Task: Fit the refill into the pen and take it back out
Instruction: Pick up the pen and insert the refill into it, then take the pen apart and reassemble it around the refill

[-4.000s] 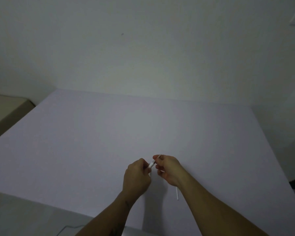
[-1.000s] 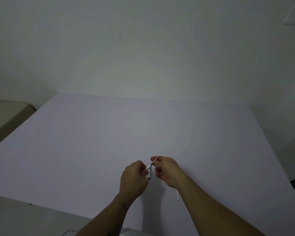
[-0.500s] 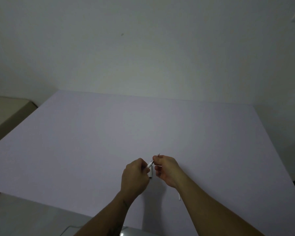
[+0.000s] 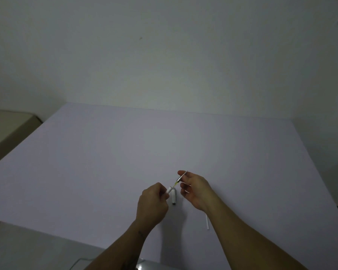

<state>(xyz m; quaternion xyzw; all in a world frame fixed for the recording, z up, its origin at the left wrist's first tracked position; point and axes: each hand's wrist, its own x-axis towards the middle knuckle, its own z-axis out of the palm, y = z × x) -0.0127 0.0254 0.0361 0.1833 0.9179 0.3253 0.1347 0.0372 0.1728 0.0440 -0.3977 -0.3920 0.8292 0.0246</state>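
My left hand [image 4: 151, 206] is closed around a white pen barrel [image 4: 169, 190], whose open end pokes out toward the upper right. My right hand [image 4: 196, 189] pinches a thin refill [image 4: 180, 178] near its tip, with fingers curled. The refill slants down-left and its lower end meets the barrel's mouth; part of it shows between the two hands. A short white pen piece [image 4: 173, 197] with a dark end lies on the table between my hands.
The work surface is a large pale lilac table [image 4: 125, 152] against a white wall. A thin white stick [image 4: 207, 222] lies on the table beside my right forearm. A beige surface [image 4: 6, 123] sits at the left.
My hands have moved apart. The right hand has drawn the refill up and to the right, so more of it shows outside the barrel. The white pen piece on the table is more exposed.
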